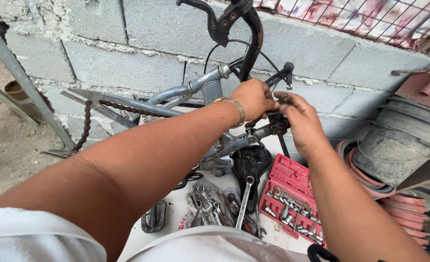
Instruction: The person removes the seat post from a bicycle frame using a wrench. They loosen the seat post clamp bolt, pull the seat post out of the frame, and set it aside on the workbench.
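The left hand [253, 98], a gold-coloured bracelet [234, 107] at its wrist, is curled over the dark, greasy fitting [275, 123] at the end of a grey metal bicycle frame [210, 90]. Its fingers are closed round something there, though exactly what they grip is hidden behind the knuckles. The right hand [300, 121] meets it from the other side, fingertips pinched on a small dark part just above the same fitting; whether that is a nut or a tool end cannot be told. Judging by the two hands pressed so close on one point, the step in hand looks like loosening or tightening that fitting by hand, one hand steadying while the other turns. The next move would call for a firm hold on the frame and a careful grip on the small, oily piece so it does not slip.

The frame lies on its side against a grey block wall [142, 43], its rusty chain [86, 123] hanging loose to the left and a black handlebar with brake lever [234, 19] rising above. Below the hands lie a black saddle [250, 165], loose steel spanners [215, 204] and an open red plastic socket case [290, 199]. To the right stands a dusty grey bucket [394, 145].
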